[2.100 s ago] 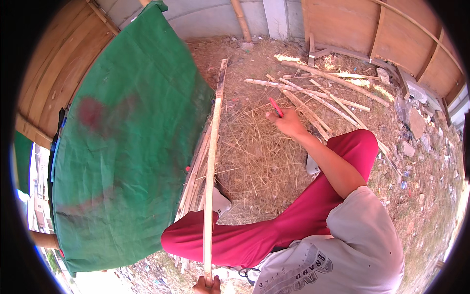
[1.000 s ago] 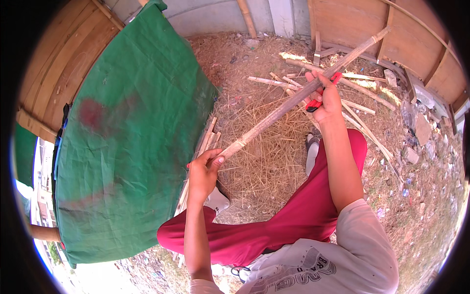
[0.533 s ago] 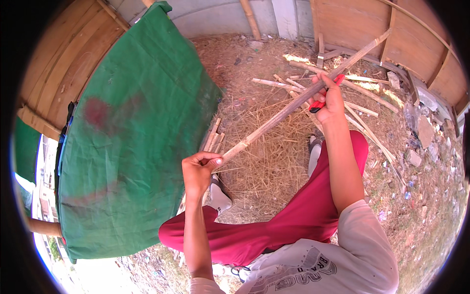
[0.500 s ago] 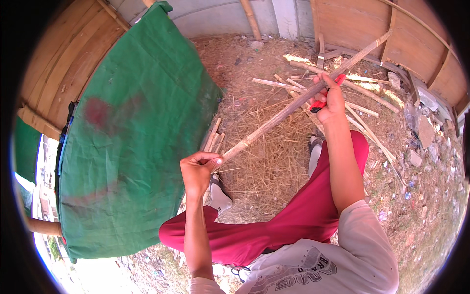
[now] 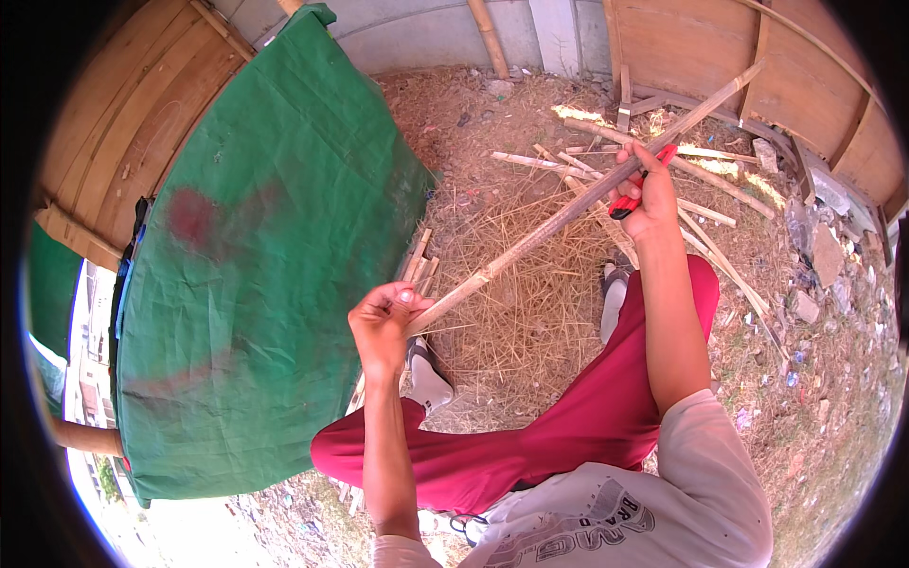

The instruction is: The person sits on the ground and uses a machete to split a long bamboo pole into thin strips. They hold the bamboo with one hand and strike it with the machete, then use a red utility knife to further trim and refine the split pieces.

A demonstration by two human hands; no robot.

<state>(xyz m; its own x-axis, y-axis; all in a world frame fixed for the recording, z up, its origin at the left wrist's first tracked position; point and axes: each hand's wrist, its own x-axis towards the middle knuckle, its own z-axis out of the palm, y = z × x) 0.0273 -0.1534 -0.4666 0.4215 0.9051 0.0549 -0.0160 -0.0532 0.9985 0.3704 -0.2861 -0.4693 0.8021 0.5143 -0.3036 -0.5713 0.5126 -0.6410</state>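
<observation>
A long split bamboo strip [image 5: 530, 241] slants across in front of me, its near end low on the left and its far end high on the right. My left hand [image 5: 383, 322] pinches the near end between thumb and fingers. Farther up, my right hand [image 5: 650, 201] is closed around a red-and-black utility knife [image 5: 627, 205], with its fingers against the strip. Its blade cannot be made out. The strip hangs above the ground, between my bent legs in dark red trousers [image 5: 559, 421].
Straw and shavings [image 5: 516, 327] cover the ground between my feet. Several bamboo poles [image 5: 724, 185] lie crossed ahead on the right. A green tarpaulin [image 5: 275, 256] fills the left side. Wooden panels [image 5: 805, 90] stand at the far right, with rubble [image 5: 827, 257] below.
My left thumb has lifted and shifted slightly back along the strip's near end. The right hand has turned a little, and more of the knife shows.
</observation>
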